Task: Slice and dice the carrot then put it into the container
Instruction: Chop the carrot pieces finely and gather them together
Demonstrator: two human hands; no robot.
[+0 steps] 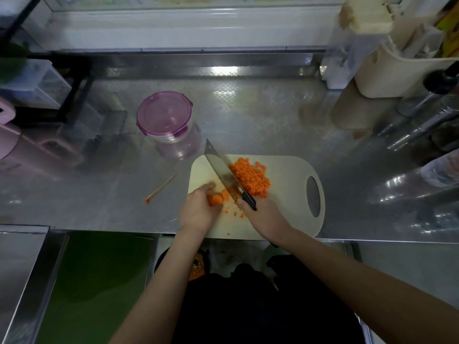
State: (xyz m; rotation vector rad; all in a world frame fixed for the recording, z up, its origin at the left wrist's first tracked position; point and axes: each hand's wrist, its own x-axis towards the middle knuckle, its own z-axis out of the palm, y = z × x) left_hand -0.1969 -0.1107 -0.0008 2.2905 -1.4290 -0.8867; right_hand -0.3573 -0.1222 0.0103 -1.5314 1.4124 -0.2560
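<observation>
A cream cutting board point(285, 180) lies at the counter's front edge. On it my left hand point(198, 212) presses down a short orange carrot piece point(215, 199). My right hand point(263, 214) grips the black handle of a cleaver point(222, 170), whose blade angles up to the left, right beside the carrot piece. A heap of diced carrot point(250, 177) sits behind the blade, and a few loose bits lie near my hands. The round clear container point(165, 117) with a purple clip lid stands shut on the counter, behind and left of the board.
A thin carrot peel strip point(160, 188) lies on the steel counter left of the board. Pink items point(7, 130) and a black rack point(72, 95) stand at the far left. A cream utensil holder point(397, 70) and bottles point(427, 125) crowd the right side.
</observation>
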